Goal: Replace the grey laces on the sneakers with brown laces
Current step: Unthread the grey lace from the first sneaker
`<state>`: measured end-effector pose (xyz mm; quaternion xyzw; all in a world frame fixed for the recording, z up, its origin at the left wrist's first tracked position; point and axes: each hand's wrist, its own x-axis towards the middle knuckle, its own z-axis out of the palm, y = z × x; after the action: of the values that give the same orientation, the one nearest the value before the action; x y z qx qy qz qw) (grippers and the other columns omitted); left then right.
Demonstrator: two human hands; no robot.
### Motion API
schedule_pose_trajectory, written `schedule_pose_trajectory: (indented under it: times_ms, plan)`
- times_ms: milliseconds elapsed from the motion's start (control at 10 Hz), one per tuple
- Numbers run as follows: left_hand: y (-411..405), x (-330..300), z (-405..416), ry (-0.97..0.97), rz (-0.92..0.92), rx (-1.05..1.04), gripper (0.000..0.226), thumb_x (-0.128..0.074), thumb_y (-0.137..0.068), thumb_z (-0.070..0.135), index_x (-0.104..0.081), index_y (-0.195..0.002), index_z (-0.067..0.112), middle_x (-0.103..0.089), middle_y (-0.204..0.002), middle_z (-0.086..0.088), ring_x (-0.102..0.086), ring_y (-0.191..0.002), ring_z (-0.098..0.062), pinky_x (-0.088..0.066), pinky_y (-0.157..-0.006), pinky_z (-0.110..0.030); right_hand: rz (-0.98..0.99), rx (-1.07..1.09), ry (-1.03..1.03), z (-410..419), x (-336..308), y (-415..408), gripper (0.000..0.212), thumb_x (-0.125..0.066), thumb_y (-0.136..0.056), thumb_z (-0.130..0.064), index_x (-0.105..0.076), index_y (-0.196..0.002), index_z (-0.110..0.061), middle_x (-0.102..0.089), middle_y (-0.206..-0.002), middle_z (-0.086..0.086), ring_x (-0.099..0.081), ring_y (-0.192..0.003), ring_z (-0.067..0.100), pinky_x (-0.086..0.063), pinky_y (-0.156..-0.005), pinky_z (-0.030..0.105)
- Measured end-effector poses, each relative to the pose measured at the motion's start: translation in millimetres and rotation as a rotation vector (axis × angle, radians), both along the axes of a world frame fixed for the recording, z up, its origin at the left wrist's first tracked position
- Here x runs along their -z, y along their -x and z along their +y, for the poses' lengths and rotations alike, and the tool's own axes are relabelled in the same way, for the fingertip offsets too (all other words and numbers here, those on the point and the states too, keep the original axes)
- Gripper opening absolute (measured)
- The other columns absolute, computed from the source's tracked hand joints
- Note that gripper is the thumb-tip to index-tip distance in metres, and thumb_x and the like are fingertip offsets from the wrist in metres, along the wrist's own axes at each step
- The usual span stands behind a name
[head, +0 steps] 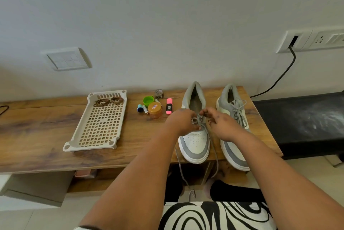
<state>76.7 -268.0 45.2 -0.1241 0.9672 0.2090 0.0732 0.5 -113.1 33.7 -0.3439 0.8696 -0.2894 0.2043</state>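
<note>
Both the left hand (pixel 183 121) and the right hand (pixel 219 123) pinch the grey lace (pixel 200 121) over the near shoe (pixel 195 133), half unthreaded. The other shoe (pixel 233 118), right of it, remains tied. Brown laces (pixel 108 101) wait untouched in the tray (pixel 74 142), well left.

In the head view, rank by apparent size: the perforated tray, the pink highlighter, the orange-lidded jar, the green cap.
1. Perforated tray
2. Orange-lidded jar
3. Pink highlighter, close to the jar, so unsure
4. Green cap
</note>
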Motion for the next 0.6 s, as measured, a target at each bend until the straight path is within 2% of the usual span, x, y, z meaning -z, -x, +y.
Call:
schedule_pose_trajectory:
  times_ms: [100, 200, 300, 400, 500, 600]
  plan:
    - [2, 2, -1, -0.029, -0.094, -0.012, 0.04, -0.067, -0.089, 0.047, -0.065, -0.11, 0.012, -0.066, -0.101, -0.005, -0.057, -0.09, -0.019, -0.043, -0.073, -0.029, -0.024, 0.006, 0.021, 1, 1, 1, 0.04, -0.045, -0.097, -0.006, -0.05, -0.125, -0.035, -0.055, -0.138, -0.007, -0.056, -0.12, 0.016, -0.049, -0.099, 0.038]
    - [0, 6, -6, -0.358, -0.004, -0.122, 0.02, -0.071, -0.09, 0.029, -0.06, -0.083, 0.013, -0.059, -0.081, -0.002, -0.054, -0.077, -0.017, -0.041, -0.067, -0.026, -0.056, 0.031, 0.07, 0, 2, 1, 0.029, -0.053, -0.098, -0.014, -0.053, -0.121, -0.033, -0.058, -0.133, -0.007, -0.056, -0.12, 0.014, -0.047, -0.099, 0.034]
    - [-6, 1, -9, -0.823, 0.054, -0.226, 0.02, -0.066, -0.093, 0.019, -0.054, -0.077, 0.016, -0.052, -0.072, 0.002, -0.045, -0.063, -0.008, -0.038, -0.056, -0.019, -0.114, 0.079, 0.138, -1, 4, 2, 0.021, -0.053, -0.099, -0.016, -0.057, -0.116, -0.029, -0.062, -0.124, -0.005, -0.055, -0.115, 0.008, -0.039, -0.093, 0.024]
    - [-8, -18, -16, -1.438, 0.28, -0.313, 0.017, -0.065, -0.093, 0.018, -0.055, -0.079, 0.019, -0.055, -0.072, 0.007, -0.044, -0.063, -0.004, -0.035, -0.053, -0.017, -0.182, 0.123, 0.185, 0, 5, 5, 0.023, -0.051, -0.098, -0.009, -0.06, -0.11, -0.026, -0.063, -0.115, -0.008, -0.056, -0.112, 0.007, -0.037, -0.087, 0.018]
    - [-9, -37, -22, -2.068, 0.396, -0.474, 0.021, -0.056, -0.095, 0.026, -0.057, -0.076, 0.016, -0.064, -0.082, -0.004, -0.046, -0.06, -0.005, -0.034, -0.047, -0.014, -0.199, 0.118, 0.184, 2, 5, 5, 0.022, -0.051, -0.099, -0.009, -0.061, -0.111, -0.024, -0.062, -0.11, -0.011, -0.055, -0.099, -0.007, -0.036, -0.073, 0.004]
    - [-8, -35, -20, -1.495, 0.307, -0.54, 0.029, -0.044, -0.104, 0.03, -0.052, -0.08, 0.015, -0.06, -0.07, -0.003, -0.042, -0.05, -0.009, -0.033, -0.043, -0.018, -0.202, 0.116, 0.187, 2, 6, 6, 0.022, -0.052, -0.099, -0.01, -0.06, -0.111, -0.025, -0.061, -0.111, -0.011, -0.055, -0.098, -0.006, -0.035, -0.069, 0.003]
